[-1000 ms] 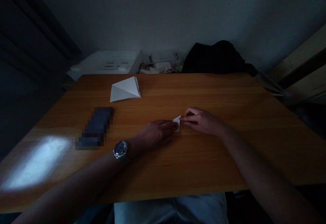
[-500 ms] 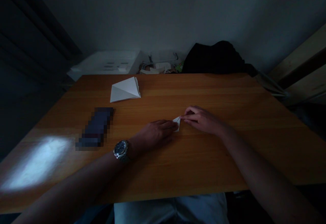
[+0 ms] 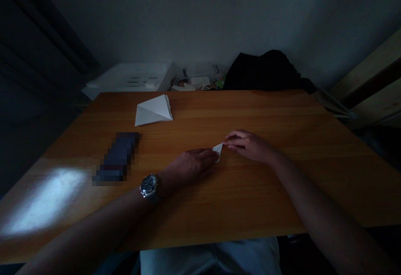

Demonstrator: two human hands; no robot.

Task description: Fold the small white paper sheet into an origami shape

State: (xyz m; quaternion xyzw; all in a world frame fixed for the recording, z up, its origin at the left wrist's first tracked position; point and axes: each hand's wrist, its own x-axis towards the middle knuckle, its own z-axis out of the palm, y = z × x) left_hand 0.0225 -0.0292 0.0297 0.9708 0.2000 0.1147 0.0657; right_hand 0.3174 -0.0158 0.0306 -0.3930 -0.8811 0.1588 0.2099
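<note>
A small piece of folded white paper (image 3: 218, 151) lies on the wooden table, narrowing to a point at its upper right. My left hand (image 3: 192, 165), with a metal watch (image 3: 148, 185) on its wrist, holds the paper down, fingers together over its left part, which they hide. From the other side my right hand (image 3: 246, 145) pinches the pointed tip between thumb and fingertips. Farther back on the left rests a larger folded sheet of white paper (image 3: 154, 110), apart from both hands.
A dark, pixelated flat object (image 3: 117, 157) lies left of my hands. Behind the wooden table (image 3: 200, 216) are a white plastic tray (image 3: 138, 76), loose clutter (image 3: 196, 84) and a black cloth item (image 3: 266, 71). A bright light patch falls on the table's left.
My right hand's fingers have shifted slightly at the paper's tip, the upper ones spreading a little. The left hand stays nearly where it was.
</note>
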